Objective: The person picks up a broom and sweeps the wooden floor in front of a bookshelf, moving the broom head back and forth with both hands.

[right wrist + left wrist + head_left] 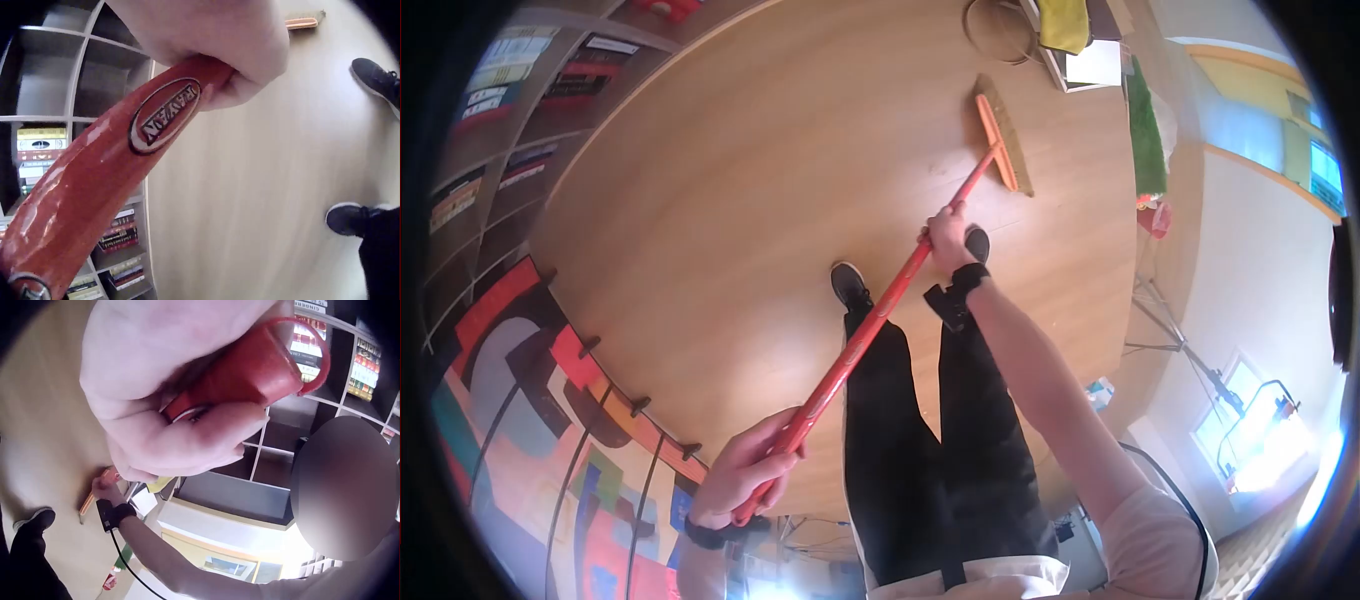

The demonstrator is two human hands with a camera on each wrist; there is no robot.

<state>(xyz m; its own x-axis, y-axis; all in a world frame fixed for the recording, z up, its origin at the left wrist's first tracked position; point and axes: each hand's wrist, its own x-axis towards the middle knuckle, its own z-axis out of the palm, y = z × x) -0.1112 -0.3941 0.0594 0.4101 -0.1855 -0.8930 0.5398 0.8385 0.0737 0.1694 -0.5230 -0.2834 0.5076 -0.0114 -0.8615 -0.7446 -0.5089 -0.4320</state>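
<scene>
A broom with a long red handle slants across the head view, its orange head and pale bristles on the wooden floor ahead. My left hand grips the handle near its top end. In the left wrist view, the fingers of that left hand curl round the red end cap, which has a hanging loop. Lower down the handle, my right hand holds it in a fist. The right wrist view has this right hand wrapped round the handle just beyond an oval label.
Shelves with books line the left side, above a colourful patterned panel. A white box with a yellow cloth stands far right, near a green cloth. A light stand is at right. My shoes are beside the handle.
</scene>
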